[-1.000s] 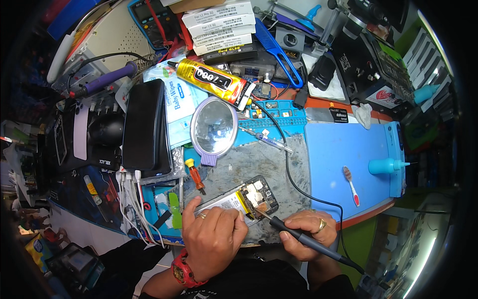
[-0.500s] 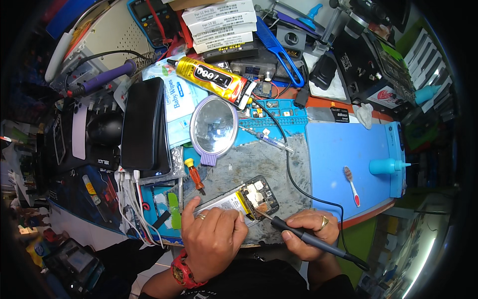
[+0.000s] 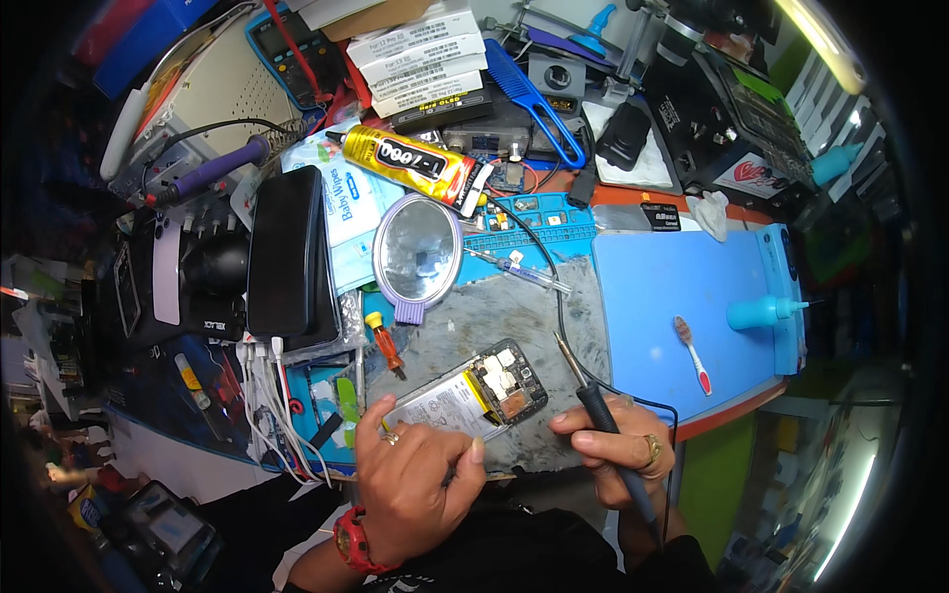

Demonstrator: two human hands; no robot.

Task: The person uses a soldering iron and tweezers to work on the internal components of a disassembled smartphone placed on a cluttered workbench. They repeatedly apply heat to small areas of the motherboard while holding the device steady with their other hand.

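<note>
An opened phone (image 3: 450, 403) lies on the worn grey work surface, its pale battery, yellow strip and bare circuit board showing. A copper-coloured patch (image 3: 513, 403) covers part of the board. My left hand (image 3: 415, 472) is at the phone's near left end, index finger along one edge and thumb by the near edge, holding it in place. In my right hand (image 3: 623, 445) is a soldering iron (image 3: 598, 410) with a dark grip, held like a pen. Its metal tip points up and away, to the right of the phone and apart from it.
Beyond the phone lie an orange screwdriver (image 3: 386, 346), a round purple-rimmed mirror (image 3: 419, 252) and a syringe (image 3: 524, 270). A yellow glue tube (image 3: 410, 166) rests farther back. A toothbrush (image 3: 692, 354) and teal bottle (image 3: 761, 314) are on a blue mat (image 3: 652, 296). White cables (image 3: 262, 405) hang at left.
The soldering iron has lifted off the phone's board, and its tip has swung up and right. My left hand stays at the phone, its thumb slightly lower. The whole view has shifted a little.
</note>
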